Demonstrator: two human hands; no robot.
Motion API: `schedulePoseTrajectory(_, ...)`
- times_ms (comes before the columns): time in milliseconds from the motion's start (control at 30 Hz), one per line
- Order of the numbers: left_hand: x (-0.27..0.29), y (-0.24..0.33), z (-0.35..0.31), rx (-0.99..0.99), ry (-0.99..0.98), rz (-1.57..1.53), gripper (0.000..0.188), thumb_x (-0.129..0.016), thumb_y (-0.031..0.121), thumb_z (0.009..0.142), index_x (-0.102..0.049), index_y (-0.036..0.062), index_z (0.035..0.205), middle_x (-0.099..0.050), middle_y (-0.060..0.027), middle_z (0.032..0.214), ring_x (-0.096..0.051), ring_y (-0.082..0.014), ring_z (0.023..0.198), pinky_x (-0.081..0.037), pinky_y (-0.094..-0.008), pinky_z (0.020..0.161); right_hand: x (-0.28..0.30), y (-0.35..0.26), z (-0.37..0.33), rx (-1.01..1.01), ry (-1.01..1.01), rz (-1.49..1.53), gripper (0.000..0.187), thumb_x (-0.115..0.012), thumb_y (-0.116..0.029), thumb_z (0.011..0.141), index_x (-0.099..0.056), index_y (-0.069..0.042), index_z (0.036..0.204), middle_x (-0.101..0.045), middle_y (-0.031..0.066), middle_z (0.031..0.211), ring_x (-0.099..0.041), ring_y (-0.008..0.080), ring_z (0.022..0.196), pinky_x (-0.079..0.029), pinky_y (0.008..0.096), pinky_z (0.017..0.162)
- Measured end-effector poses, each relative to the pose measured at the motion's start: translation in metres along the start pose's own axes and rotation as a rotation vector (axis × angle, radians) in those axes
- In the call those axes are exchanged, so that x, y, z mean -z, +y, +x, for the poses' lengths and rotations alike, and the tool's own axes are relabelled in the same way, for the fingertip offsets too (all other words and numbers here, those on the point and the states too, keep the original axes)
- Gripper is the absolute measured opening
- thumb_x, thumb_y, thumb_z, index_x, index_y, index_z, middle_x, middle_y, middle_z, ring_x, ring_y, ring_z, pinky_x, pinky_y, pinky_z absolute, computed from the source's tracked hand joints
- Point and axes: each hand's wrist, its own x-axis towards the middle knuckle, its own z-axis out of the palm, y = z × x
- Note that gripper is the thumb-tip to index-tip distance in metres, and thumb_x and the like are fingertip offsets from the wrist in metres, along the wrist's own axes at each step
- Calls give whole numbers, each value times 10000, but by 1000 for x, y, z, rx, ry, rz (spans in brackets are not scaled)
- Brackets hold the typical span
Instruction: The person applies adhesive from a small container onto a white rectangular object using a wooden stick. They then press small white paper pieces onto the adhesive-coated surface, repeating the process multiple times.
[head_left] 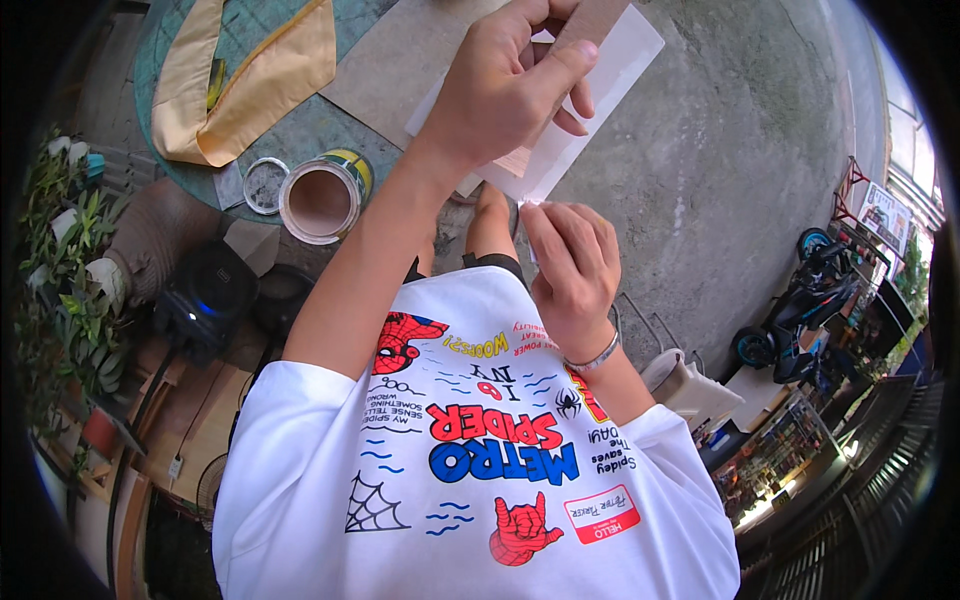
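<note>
My left hand (515,80) is closed round a thin brown wooden strip (514,160), thumb on top, at the upper middle. Against the strip lies a flat white sheet (625,65), jutting out past it on both sides; whether the two are joined I cannot tell. Just below, my right hand (575,255) pinches the sheet's near corner, fingers curled and pressed together. An open paint can (322,200) with pinkish-brown contents stands to the left of my left forearm. Its round lid (265,186) lies beside it.
A round green table (160,60) carries the can, a folded yellow cloth (205,145) and a grey-brown board (385,75). Bare concrete floor (720,150) spreads to the right, with a dark motorbike (790,310) beyond. A black speaker (205,295) and leafy plants (75,250) are at left.
</note>
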Motion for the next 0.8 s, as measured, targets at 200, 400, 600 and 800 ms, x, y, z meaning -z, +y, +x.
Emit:
schedulePoseTrajectory(200,-1,0,0,-15,20,7,261,-587,132,1041,-560,-35,1240,-646,-49,857,-634,-76,678,-559,-234,591,-1,11,-21,73,44,-14,428,-723,-8,711,-761,-18,1138,-696,91,1152,-676,279,1109,-562,392,870)
schedulePoseTrajectory(400,1,0,-1,16,3,24,262,-593,140,1038,-562,-31,1235,-639,-45,846,-632,-75,676,-554,-236,593,-4,18,-23,140,12,-24,421,-747,-19,737,-777,-40,1157,-714,93,1174,-678,287,1109,-581,395,873)
schedulePoseTrajectory(600,-1,0,0,2,11,-1,264,-590,138,1038,-562,-36,1234,-640,-46,853,-635,-78,678,-549,-232,590,3,18,-6,-1,78,2,434,-728,23,716,-753,-31,1146,-711,81,1122,-676,283,1059,-533,380,884)
schedulePoseTrajectory(800,0,-1,-1,5,9,23,264,-588,135,1037,-562,-36,1235,-641,-45,865,-638,-81,685,-553,-238,591,0,6,0,20,-32,-27,418,-736,4,699,-729,-40,1115,-671,68,1080,-664,261,1030,-515,381,829)
